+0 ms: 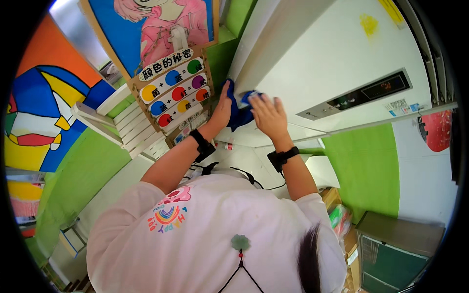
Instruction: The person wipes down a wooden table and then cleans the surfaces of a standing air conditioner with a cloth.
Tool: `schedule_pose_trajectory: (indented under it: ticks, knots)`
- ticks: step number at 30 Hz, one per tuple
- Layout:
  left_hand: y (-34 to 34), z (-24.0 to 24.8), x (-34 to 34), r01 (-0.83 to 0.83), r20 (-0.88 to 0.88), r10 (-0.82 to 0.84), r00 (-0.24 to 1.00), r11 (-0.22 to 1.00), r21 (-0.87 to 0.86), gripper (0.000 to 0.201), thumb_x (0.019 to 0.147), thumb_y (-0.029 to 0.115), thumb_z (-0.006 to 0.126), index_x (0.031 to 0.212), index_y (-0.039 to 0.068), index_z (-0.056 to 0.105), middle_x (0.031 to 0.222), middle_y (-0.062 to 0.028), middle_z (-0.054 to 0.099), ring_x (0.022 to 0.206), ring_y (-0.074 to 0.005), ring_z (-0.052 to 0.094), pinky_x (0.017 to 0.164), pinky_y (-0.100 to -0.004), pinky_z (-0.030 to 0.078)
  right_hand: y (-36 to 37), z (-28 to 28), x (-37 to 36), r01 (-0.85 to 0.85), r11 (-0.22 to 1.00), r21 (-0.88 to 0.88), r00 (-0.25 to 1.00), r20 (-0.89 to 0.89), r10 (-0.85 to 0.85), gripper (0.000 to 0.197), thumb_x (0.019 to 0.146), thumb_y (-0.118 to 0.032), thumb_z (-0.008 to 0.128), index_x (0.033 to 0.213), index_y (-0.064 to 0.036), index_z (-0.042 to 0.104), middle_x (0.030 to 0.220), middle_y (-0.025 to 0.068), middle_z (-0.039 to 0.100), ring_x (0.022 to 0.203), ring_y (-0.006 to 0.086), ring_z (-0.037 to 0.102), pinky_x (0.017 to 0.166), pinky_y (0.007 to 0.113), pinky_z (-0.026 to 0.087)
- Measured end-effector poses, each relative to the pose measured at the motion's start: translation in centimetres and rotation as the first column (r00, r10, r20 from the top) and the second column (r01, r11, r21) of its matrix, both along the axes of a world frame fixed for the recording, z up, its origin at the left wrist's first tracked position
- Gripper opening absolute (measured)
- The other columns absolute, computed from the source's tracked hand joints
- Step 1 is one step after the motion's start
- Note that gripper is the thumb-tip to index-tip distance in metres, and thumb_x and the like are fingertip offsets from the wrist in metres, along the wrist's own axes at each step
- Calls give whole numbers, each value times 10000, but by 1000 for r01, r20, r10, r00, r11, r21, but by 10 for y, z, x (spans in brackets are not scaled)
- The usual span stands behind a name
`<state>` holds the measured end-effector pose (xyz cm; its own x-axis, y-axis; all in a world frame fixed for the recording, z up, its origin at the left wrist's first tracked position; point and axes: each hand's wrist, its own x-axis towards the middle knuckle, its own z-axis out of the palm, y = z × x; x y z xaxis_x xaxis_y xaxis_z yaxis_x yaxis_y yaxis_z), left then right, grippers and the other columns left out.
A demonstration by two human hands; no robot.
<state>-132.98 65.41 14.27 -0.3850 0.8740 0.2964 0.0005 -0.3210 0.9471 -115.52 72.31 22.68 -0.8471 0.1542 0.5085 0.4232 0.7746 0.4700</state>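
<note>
A dark blue cloth [239, 115] is pressed against the corner of a tall white appliance [337, 58]. My left hand [223, 108] grips the cloth at its left side, against the cabinet's edge. Flat on the cloth's right part and the white front panel lies my right hand [267, 115], fingers spread. Both wrists wear black bands.
The appliance has a dark control panel [364, 95]. To the left hangs a wooden board with coloured dots [172, 90] under a cartoon poster [156, 24]. White slatted fencing [115, 122] stands against a green wall. Boxes and a dark cabinet [398, 249] sit at the lower right.
</note>
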Motion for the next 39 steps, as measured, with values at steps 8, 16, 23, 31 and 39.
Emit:
schedule_pose_trajectory:
  ticks: [8,16,23,31,39]
  knots:
    - [0,108,8,-148,-395,253,883,949,277,717,848,30,395,1481,-61,69,1559,-215,116,1445,-330,127,1173,-384,87,-12,59,-8,107,966,-234,805,-550,-222,539,859,-156,544,1351,42,448,1420,254,395,1353,413,330,1110,558,233]
    - [-14,24,10,-172,-548,132,826,985,-21,735,897,51,485,1481,-42,49,1526,-253,169,1408,-359,224,1151,-376,192,0,-58,60,207,941,-268,940,-211,-267,397,853,-186,582,1210,-11,579,1269,162,561,1237,326,477,1082,521,296]
    - [-9,51,30,-340,-513,304,803,940,25,773,867,-1,552,1481,-21,84,1496,-249,236,1365,-360,308,1119,-375,269,-8,3,9,85,947,-308,841,-488,-235,404,871,-198,564,1187,56,552,1307,261,497,1255,419,436,1081,544,282]
    - [-17,33,30,-316,-495,259,829,948,-32,738,868,1,561,1474,-11,140,1435,-252,334,1307,-357,384,1081,-378,316,-14,-32,29,-55,963,-264,996,-76,36,461,822,-84,511,1279,-79,572,1388,-5,508,1316,137,421,1092,392,317]
    - [-9,0,21,-268,-422,178,889,949,-163,723,877,7,526,1470,-50,115,1441,-266,316,1312,-360,369,1093,-375,287,-15,-18,1,-137,947,-290,975,-208,78,484,853,-103,486,1336,-80,511,1394,-10,496,1330,127,394,1133,375,270]
